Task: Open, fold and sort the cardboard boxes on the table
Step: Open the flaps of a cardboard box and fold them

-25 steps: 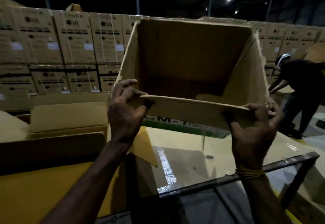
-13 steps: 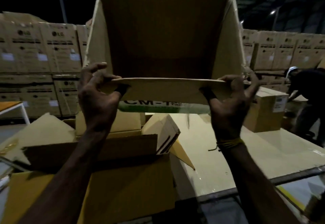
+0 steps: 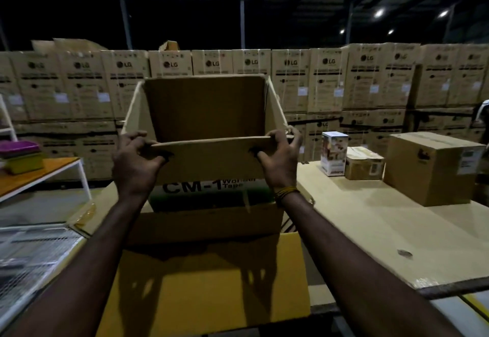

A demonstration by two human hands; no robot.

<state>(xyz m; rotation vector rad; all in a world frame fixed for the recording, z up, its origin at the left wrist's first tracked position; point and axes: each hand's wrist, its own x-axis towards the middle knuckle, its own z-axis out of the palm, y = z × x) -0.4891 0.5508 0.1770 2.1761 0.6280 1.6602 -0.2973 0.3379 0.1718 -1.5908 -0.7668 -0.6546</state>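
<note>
Cardboard box (image 3: 206, 114) is hanging open-mouthed above the table (image 3: 370, 231), over a larger box (image 3: 211, 283). Left hand (image 3: 136, 163) and right hand (image 3: 281, 160) are pinching its near flap, fingers curled. Risk: the thin flap is likely to buckle or tear under uneven pull.

A long pale cardboard-covered table (image 3: 370, 231) stretches out beneath and to the right of the fingers. Right of the right hand's fingertips stands an upright white printed carton (image 3: 333, 153), and just beside it, farther right, sits a small brown cardboard package (image 3: 363, 163). Beyond these rests a large sealed brown cardboard box (image 3: 434, 168) with a white label. Below the fingers a big open brown cardboard carton (image 3: 211, 224) sits on the table's left end. Far left of the fingers, a white-legged orange-topped side table (image 3: 39, 175) carries stacked purple and green plastic containers (image 3: 19, 155).
</note>
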